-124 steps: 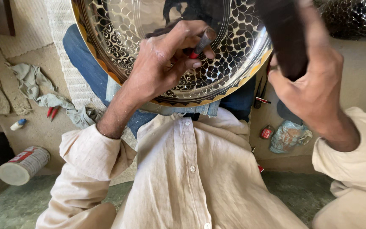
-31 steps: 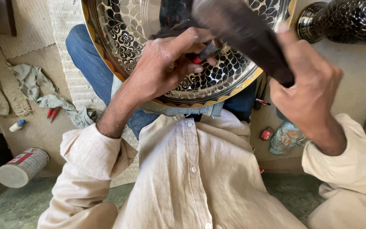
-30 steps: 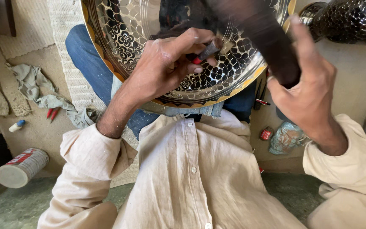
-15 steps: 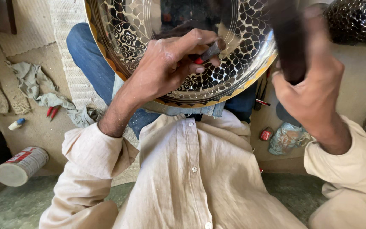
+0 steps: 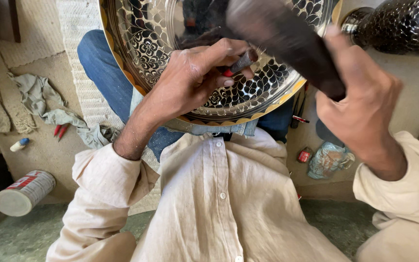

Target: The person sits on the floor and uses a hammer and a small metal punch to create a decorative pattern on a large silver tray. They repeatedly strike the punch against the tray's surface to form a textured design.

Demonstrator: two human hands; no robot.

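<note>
A: Packages and labels, by place?

B: One white cylindrical can (image 5: 24,192) with a red label, lying on its side on the floor at lower left. One small white tube with a blue cap (image 5: 19,144) above it, beside red-handled pliers (image 5: 60,131) and a grey rag (image 5: 40,97). One small red tin (image 5: 305,155) and one crumpled pale-blue packet (image 5: 329,160) on the floor at right.

A: Work piece?

B: One round engraved metal tray (image 5: 141,48), black-and-silver floral pattern, gold scalloped rim, resting on the person's lap against blue jeans.

A: Hands?

B: Left hand (image 5: 195,73): fingers curled shut around a short metal chisel (image 5: 241,63) with a red band, its tip on the tray's inner surface. Right hand (image 5: 360,102): raised at the right, closed around the handle of a dark wooden mallet (image 5: 277,36), blurred, its head above the chisel. An engraved metal vase (image 5: 394,26) lies at upper right.
</note>
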